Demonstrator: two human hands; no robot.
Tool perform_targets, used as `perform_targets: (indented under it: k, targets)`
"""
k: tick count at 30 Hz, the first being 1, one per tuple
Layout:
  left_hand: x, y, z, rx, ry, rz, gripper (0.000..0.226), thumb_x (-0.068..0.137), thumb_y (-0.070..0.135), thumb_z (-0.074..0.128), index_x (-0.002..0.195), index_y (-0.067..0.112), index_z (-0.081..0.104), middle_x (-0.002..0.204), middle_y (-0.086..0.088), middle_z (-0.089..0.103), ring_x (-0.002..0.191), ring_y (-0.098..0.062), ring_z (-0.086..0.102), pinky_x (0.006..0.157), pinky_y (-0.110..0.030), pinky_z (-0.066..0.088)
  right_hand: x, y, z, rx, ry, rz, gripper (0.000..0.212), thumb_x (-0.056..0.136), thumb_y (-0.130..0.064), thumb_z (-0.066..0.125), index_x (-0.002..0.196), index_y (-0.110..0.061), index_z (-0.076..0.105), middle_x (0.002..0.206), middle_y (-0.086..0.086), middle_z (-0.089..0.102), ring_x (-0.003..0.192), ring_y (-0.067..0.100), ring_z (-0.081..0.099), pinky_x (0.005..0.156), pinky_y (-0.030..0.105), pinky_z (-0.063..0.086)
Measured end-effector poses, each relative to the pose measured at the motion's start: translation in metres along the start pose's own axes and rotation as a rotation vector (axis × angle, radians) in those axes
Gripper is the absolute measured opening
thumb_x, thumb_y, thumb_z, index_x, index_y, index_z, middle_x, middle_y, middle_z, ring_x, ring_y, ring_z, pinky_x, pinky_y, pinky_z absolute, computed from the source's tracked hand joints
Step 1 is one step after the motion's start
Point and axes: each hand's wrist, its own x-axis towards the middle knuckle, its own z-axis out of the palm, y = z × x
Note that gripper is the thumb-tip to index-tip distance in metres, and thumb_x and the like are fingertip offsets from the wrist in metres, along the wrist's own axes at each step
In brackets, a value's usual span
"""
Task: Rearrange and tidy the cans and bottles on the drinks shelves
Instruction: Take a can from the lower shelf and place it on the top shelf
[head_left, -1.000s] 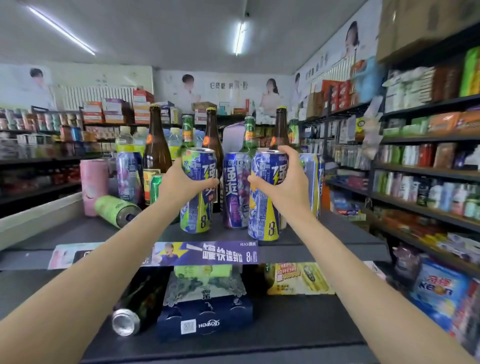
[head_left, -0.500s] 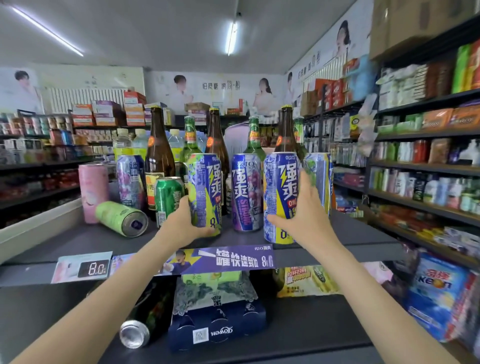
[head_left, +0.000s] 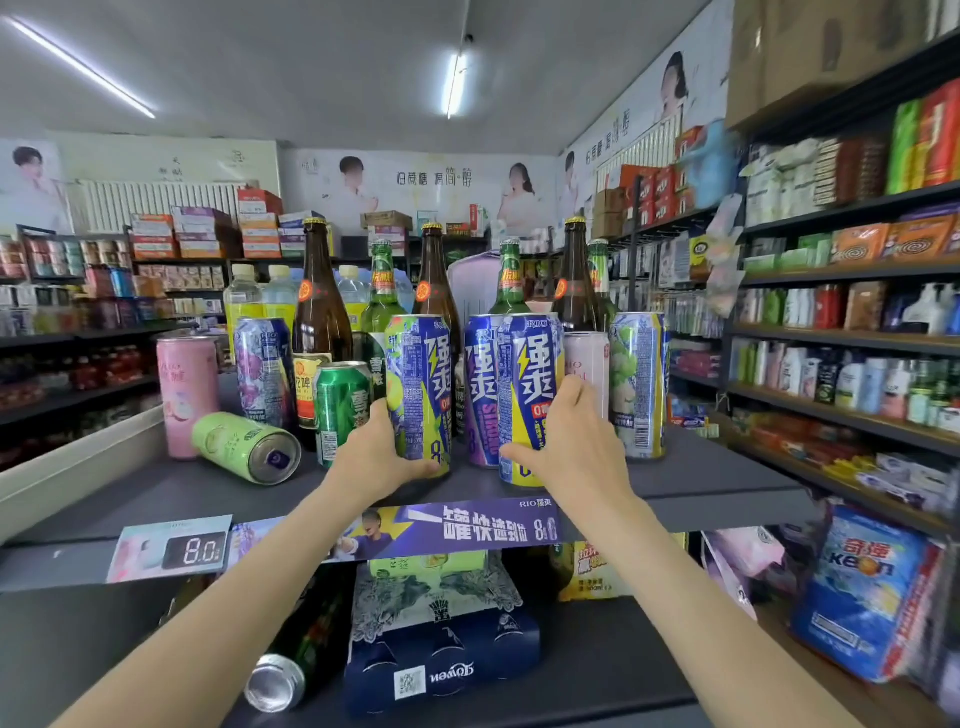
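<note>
Head view is showing two bare forearms reaching up over the dark grey metal shelf (head_left: 701, 483), whose front edge is carrying a purple promotional strip (head_left: 447, 527). The left hand (head_left: 376, 452) is curling its grip round the base of a tall green-and-blue drink can (head_left: 418, 389), thumb lying across the front. The right hand (head_left: 571, 441) is wrapping the lower part of a tall blue-and-yellow drink can (head_left: 527, 400), thumb pointing left along its foot. Both cans are standing upright near the shelf's front.

Both holds are sitting low on tall cans, so any quick sideways slide is likely to tip a top outward, and a fall forward would be going off the shelf. Just left of the left wrist, a short green beer can (head_left: 340, 405) is standing close enough for the forearm to be knocking it. Further left, a pale green can lying on its side (head_left: 247, 447) is free to roll toward the front. Behind, the tall brown glass bottles (head_left: 319, 317) are crowding the row; pushing a can back hard is risking toppling one.
</note>
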Motion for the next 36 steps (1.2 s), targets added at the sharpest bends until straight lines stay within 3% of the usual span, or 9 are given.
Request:
perform_targets:
  k: [14,17,20,23,25,27,30,33,36]
  targets:
    - [0.014,0.002,0.014,0.010,0.058,-0.059,0.074,0.075,0.030,0.077,0.126,0.004,0.031,0.120,-0.014,0.056,0.107,-0.034,0.054,0.080,-0.039,0.043,0.009,-0.015,0.013,-0.011,0.006,0.040,0.076,0.079,-0.047,0.068,0.127,-0.002,0.029,0.125,0.013,0.040,0.108,0.027,0.051,0.071,0.027,0.042]
    - [0.011,0.004,0.014,0.016,0.087,-0.051,0.071,0.079,0.025,0.074,0.131,0.003,0.030,0.122,-0.016,0.054,0.108,-0.034,0.053,0.079,-0.040,0.044,0.004,-0.009,0.018,0.042,0.010,0.012,0.080,0.081,-0.044,0.068,0.134,-0.002,0.025,0.131,0.013,0.036,0.118,0.028,0.044,0.083,0.031,0.044]
    - [0.001,0.009,0.014,0.003,0.278,0.077,0.068,0.085,0.016,0.065,0.139,0.002,0.027,0.133,-0.020,0.042,0.115,-0.035,0.048,0.088,-0.040,0.041,0.002,0.007,0.013,0.216,-0.052,0.010,0.065,0.083,-0.037,0.069,0.128,-0.008,0.033,0.127,0.009,0.040,0.113,0.027,0.048,0.084,0.035,0.044]
    - [-0.013,0.027,0.015,-0.038,0.428,0.293,0.053,0.086,0.016,0.061,0.132,0.004,0.038,0.127,-0.014,0.045,0.115,-0.028,0.046,0.092,-0.034,0.038,0.005,0.035,-0.002,0.362,0.065,0.045,0.051,0.085,-0.030,0.067,0.125,-0.012,0.041,0.123,0.007,0.044,0.105,0.022,0.051,0.078,0.026,0.037]
    - [-0.014,0.041,0.020,-0.144,0.340,0.301,0.054,0.086,0.024,0.064,0.131,0.009,0.039,0.125,-0.008,0.046,0.113,-0.022,0.047,0.090,-0.030,0.038,0.015,0.052,-0.013,0.422,0.138,0.052,0.059,0.086,-0.022,0.067,0.136,-0.018,0.036,0.128,0.008,0.039,0.105,0.019,0.048,0.077,0.019,0.030]
    - [-0.010,0.055,0.029,-0.261,0.160,0.228,0.063,0.083,0.032,0.067,0.133,0.011,0.036,0.126,-0.006,0.046,0.113,-0.020,0.048,0.092,-0.031,0.040,0.030,0.062,-0.018,0.437,0.086,0.021,0.075,0.084,-0.017,0.070,0.144,-0.027,0.026,0.127,0.008,0.035,0.098,0.013,0.042,0.077,0.016,0.028]
    - [-0.006,0.062,0.046,-0.277,0.034,0.153,0.078,0.078,0.037,0.072,0.138,0.012,0.030,0.132,-0.008,0.045,0.118,-0.022,0.049,0.098,-0.037,0.041,0.047,0.069,-0.017,0.446,-0.045,-0.022,0.085,0.080,-0.015,0.072,0.146,-0.032,0.020,0.124,0.010,0.034,0.091,0.016,0.043,0.080,0.027,0.038]
    - [-0.004,0.058,0.055,-0.230,0.006,0.098,0.075,0.079,0.037,0.071,0.137,0.011,0.031,0.130,-0.007,0.049,0.111,-0.021,0.051,0.089,-0.032,0.042,0.053,0.070,-0.011,0.488,-0.054,-0.036,0.076,0.078,-0.015,0.073,0.139,-0.025,0.029,0.119,0.011,0.040,0.096,0.020,0.046,0.075,0.028,0.036]
    - [-0.006,0.055,0.055,-0.251,-0.032,0.070,0.063,0.081,0.037,0.069,0.130,0.010,0.040,0.122,-0.004,0.055,0.096,-0.016,0.050,0.079,-0.026,0.038,0.053,0.069,-0.005,0.580,0.105,-0.071,0.059,0.075,-0.016,0.076,0.114,-0.021,0.033,0.108,0.008,0.048,0.093,0.024,0.051,0.068,0.028,0.032]
